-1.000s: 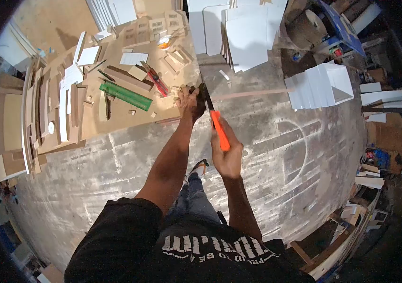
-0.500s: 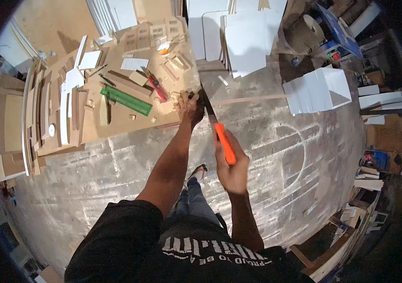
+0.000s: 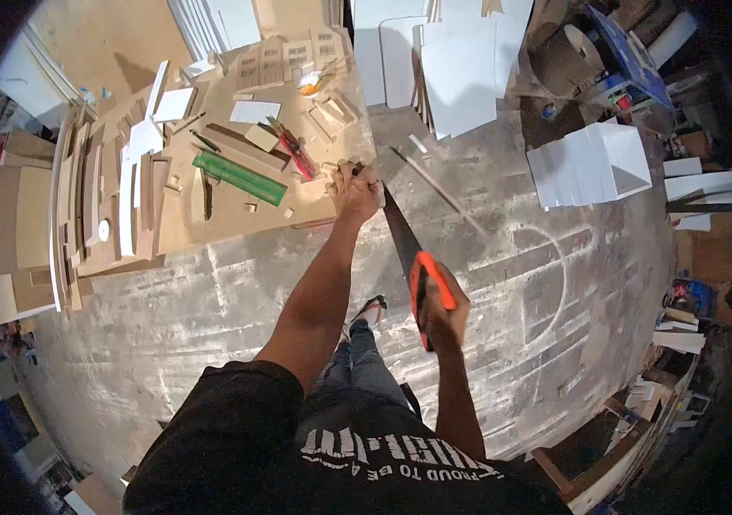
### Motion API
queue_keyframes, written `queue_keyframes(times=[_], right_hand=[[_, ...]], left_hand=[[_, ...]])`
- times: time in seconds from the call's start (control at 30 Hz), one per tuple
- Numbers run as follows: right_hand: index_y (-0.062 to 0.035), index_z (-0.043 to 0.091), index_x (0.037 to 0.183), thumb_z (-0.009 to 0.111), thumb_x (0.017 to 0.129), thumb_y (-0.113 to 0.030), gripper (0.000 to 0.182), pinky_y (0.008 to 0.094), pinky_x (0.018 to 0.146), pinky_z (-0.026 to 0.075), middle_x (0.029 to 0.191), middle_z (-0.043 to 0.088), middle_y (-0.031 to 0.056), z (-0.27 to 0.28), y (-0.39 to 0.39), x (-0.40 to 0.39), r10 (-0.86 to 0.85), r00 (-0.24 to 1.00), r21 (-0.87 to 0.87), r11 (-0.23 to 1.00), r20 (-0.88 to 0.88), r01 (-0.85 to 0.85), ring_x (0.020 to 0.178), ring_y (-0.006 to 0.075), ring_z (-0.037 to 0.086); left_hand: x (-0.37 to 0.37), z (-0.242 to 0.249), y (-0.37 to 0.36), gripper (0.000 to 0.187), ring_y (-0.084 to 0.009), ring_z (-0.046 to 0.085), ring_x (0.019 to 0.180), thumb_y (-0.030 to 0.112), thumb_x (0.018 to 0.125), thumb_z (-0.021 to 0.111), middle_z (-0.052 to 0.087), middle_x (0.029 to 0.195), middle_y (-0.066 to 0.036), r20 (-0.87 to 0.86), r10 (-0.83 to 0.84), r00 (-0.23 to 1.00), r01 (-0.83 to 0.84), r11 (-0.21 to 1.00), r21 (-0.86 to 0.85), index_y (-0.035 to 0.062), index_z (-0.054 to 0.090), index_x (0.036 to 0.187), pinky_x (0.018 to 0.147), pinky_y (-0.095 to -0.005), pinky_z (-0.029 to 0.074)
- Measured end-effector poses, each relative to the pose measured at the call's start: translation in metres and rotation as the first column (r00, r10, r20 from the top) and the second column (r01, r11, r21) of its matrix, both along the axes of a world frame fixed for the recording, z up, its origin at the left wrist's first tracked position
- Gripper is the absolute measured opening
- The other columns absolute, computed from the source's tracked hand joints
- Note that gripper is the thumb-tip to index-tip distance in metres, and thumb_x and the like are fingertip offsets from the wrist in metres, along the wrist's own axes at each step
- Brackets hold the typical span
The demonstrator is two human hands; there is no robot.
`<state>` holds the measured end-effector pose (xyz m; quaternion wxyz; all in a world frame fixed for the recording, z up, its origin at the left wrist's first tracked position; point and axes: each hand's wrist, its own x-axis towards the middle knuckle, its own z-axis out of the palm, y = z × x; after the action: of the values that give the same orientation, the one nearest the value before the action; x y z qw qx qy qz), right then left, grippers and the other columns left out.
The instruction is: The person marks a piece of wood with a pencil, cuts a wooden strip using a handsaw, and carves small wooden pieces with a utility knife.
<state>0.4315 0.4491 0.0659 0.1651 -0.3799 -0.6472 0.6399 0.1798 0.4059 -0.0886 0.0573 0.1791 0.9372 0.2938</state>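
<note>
gripping orange-handled saw (image 3: pixel 413 257) in right hand (image 3: pixel 441 311), left hand (image 3: pixel 355 190) pressing table edge (image 3: pixel 237 232)

Workpiece under left hand (image 3: pixel 355 190) hidden

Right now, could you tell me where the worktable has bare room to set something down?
The bare strip along the worktable's near edge, below the green ruler, left of the left hand. The left side is crowded with stacked boards; the far end holds offcuts.

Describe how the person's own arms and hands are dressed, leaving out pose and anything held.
Both arms are bare from the elbow region down, and the left hand and right hand wear no gloves, watch or rings that can be made out. The short black T-shirt sleeve covers the left upper arm; white lettering crosses the shirt.
</note>
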Motion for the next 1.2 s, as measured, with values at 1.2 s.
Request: queue_keyframes(times=[1.2], right_hand=[[-0.0177, 0.07, 0.113, 0.068, 0.07, -0.01, 0.044, 0.0471, 0.073, 0.053, 0.099, 0.065, 0.0204, -0.426, 0.169, 0.118, -0.102, 0.914, 0.558, 0.816, 0.394, -0.15, 0.088, 0.0382, 0.065]], left_hand=[[0.174, -0.537, 0.24, 0.034, -0.046, 0.064, 0.094, 0.026, 0.087, 0.061, 0.066, 0.101, -0.027, 0.476, -0.248, 0.844, 0.377, 0.905, -0.196, -0.0033, 0.06, 0.104, 0.083, -0.0525, 0.051]])
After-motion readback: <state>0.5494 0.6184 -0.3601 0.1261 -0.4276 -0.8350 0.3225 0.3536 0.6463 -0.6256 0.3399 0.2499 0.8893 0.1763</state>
